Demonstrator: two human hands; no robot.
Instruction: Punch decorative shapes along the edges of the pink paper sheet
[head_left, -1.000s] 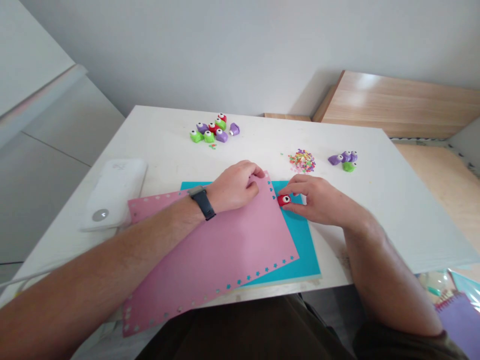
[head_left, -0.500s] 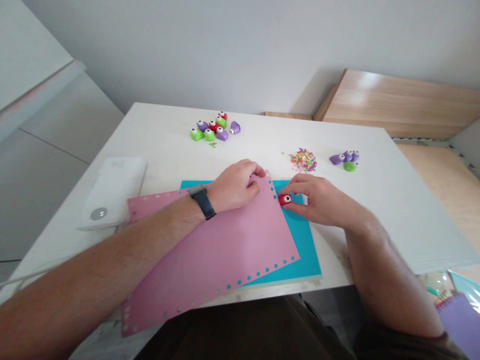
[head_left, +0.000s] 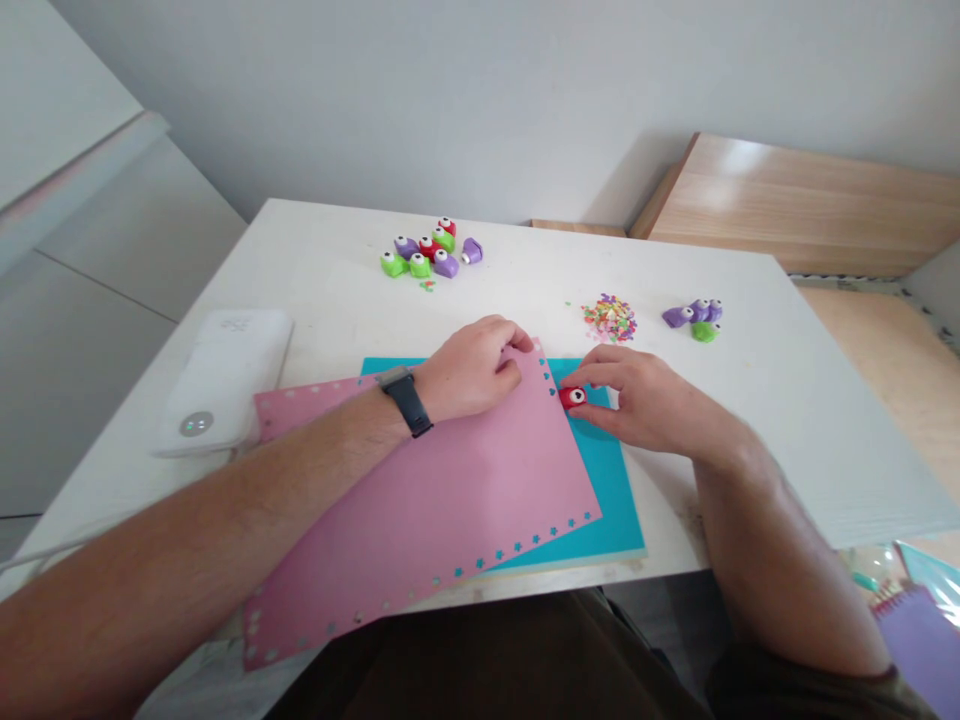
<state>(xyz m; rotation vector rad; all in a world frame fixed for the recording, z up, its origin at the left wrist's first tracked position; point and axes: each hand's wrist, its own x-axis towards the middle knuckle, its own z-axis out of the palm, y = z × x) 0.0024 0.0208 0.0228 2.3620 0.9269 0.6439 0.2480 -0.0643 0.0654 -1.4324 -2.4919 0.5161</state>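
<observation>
Steadily now, hold the red punch (head_left: 573,397) square to the right edge of the pink sheet (head_left: 480,470), just below the short row of 3 small holes (head_left: 547,377) near the far corner. Best to match the spacing of that row before pressing. Grip as shown in the right hand (head_left: 637,395): with thumb and forefinger bent into a narrow C, closed on opposite sides of the punch. Hard to tell the depth of the edge inside the slot, so check for full, straight insertion first. Then press the white top evenly, without twisting, to avoid a ragged cut or a torn edge.

Near the far right corner, brace the sheet with the left hand (head_left: 472,370), laid over the paper with fingers loosely curled and thumb parted from forefinger, clasping nothing visible. Lean lightly there to stop any sliding over the blue sheet (head_left: 611,490) beneath. Mind the slant between the 2 sheets; line up by the pink edge, not by the blue border. Take care, too, not to brush the loose confetti (head_left: 611,318) just beyond the right hand
</observation>
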